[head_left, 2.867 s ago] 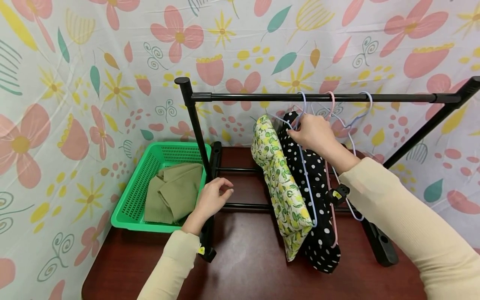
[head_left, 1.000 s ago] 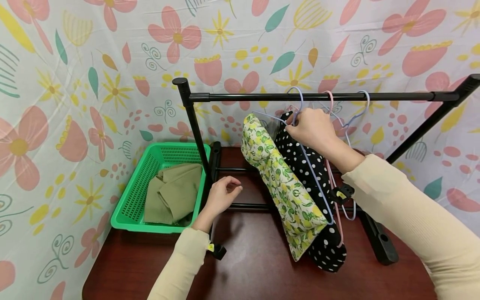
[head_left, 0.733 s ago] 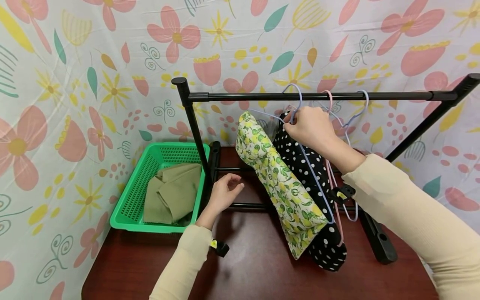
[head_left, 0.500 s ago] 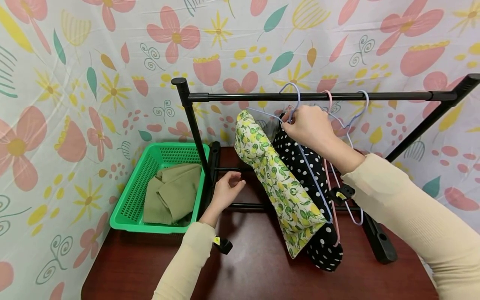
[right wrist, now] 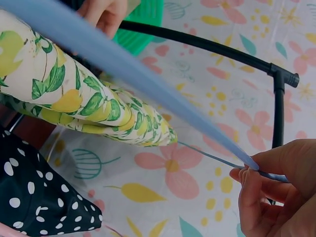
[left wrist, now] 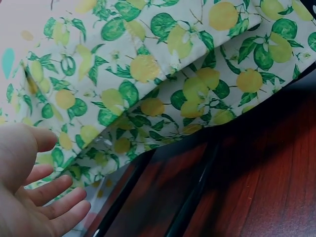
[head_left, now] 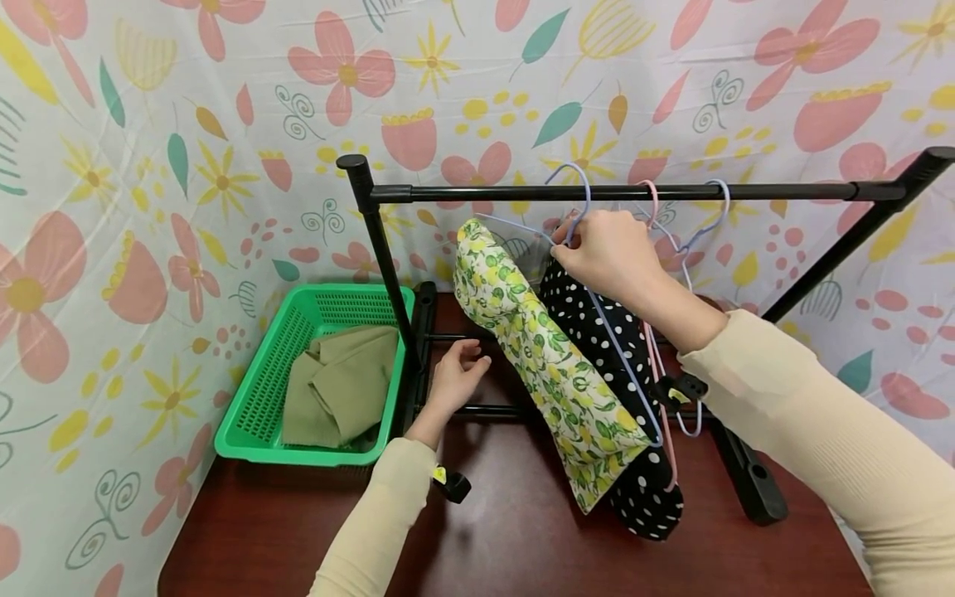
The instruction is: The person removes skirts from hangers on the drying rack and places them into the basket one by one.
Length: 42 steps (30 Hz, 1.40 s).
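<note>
My right hand (head_left: 608, 253) pinches a light blue hanger (head_left: 570, 178) just below its hook, which loops over the black rail (head_left: 477, 194). A folded lemon-print cloth (head_left: 545, 356) drapes over that hanger's lower bar. In the right wrist view, thumb and fingers close on the hanger's neck. Left of the cloth, my left hand (head_left: 457, 377) hovers with loosely bent fingers, holding nothing; in the left wrist view its fingers (left wrist: 59, 192) spread near the cloth. Behind hangs a black polka-dot cloth (head_left: 597, 332) on a pink hanger (head_left: 666, 448).
A bare blue hanger (head_left: 719, 215) hangs farther right on the rail. At left, a green basket (head_left: 254, 390) holds an olive cloth (head_left: 343, 385). The rack's foot (head_left: 753, 481) stands on the dark red table (head_left: 507, 531). Floral fabric covers the wall behind.
My right hand has slid the blue hanger with the lemon-print cloth left along the rail, and the cloth has turned to face front more. My left hand has moved slightly right.
</note>
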Each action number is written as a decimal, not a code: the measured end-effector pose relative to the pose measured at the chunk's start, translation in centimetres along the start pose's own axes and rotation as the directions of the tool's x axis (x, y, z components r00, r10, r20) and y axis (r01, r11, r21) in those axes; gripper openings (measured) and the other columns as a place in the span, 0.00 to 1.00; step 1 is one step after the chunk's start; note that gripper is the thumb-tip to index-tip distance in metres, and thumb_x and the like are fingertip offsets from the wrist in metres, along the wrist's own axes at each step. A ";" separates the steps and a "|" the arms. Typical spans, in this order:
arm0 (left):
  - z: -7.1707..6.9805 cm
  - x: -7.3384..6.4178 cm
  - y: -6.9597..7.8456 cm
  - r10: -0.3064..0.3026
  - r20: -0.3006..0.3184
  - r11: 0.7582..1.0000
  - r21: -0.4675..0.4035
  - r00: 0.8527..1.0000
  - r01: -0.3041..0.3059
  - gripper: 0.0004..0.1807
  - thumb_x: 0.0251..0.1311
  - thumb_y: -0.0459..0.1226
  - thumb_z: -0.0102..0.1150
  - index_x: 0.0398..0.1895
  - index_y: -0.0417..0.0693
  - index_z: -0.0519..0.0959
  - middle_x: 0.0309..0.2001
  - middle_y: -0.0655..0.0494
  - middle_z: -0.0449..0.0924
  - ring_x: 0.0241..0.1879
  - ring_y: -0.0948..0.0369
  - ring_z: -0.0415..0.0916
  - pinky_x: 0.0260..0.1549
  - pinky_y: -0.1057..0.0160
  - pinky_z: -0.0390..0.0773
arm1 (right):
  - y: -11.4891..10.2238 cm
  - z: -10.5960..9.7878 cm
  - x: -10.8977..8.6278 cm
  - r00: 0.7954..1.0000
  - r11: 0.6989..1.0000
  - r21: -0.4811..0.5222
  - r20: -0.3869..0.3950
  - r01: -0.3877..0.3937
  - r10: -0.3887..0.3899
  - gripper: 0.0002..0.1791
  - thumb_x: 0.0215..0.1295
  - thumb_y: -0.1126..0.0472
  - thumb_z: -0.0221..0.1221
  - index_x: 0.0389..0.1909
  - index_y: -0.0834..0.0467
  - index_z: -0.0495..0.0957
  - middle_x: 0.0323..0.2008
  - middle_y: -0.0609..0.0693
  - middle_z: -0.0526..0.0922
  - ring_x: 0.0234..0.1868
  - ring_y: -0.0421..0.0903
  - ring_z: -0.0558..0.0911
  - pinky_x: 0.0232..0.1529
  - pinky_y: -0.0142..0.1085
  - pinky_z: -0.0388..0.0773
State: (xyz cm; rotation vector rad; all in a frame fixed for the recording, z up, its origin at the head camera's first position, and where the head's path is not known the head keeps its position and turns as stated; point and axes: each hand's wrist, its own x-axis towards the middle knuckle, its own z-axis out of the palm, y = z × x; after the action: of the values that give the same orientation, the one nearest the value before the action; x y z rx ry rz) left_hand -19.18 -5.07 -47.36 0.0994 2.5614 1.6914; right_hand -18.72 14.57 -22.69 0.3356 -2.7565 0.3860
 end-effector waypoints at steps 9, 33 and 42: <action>0.6 0.0 -0.4 -0.095 0.043 0.986 -0.133 0.995 0.100 0.26 0.63 0.48 0.51 0.64 0.51 0.65 0.56 0.52 0.74 0.51 0.53 0.74 0.47 0.53 0.75 | -0.8 -0.2 -0.5 0.999 0.999 0.015 -0.007 0.050 -0.050 0.18 0.59 0.59 0.53 0.10 0.53 0.69 0.05 0.44 0.55 0.10 0.41 0.54 0.14 0.31 0.45; 1.8 0.5 0.5 -0.282 0.234 0.710 -0.602 0.930 0.366 0.37 0.65 0.47 0.51 0.71 0.43 0.49 0.62 0.44 0.59 0.36 0.58 0.71 0.48 0.55 0.76 | -1.4 -0.4 -0.5 0.997 0.997 0.051 -0.044 0.065 -0.063 0.12 0.59 0.59 0.56 0.21 0.57 0.84 0.13 0.52 0.79 0.08 0.42 0.59 0.12 0.32 0.48; 1.4 0.4 0.5 -0.300 0.222 0.700 -0.610 0.928 0.372 0.30 0.64 0.43 0.52 0.65 0.40 0.61 0.55 0.46 0.65 0.29 0.62 0.70 0.43 0.58 0.77 | -0.3 -0.1 -0.4 0.999 0.999 0.040 -0.043 0.026 -0.024 0.14 0.58 0.58 0.55 0.14 0.57 0.77 0.06 0.46 0.61 0.11 0.42 0.56 0.14 0.33 0.49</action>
State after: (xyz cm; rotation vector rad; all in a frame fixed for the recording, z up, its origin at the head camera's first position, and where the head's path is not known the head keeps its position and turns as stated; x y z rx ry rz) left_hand -19.48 -3.53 -47.50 -0.2961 1.6400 2.2040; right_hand -18.29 14.33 -22.67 0.3672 -2.7038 0.4384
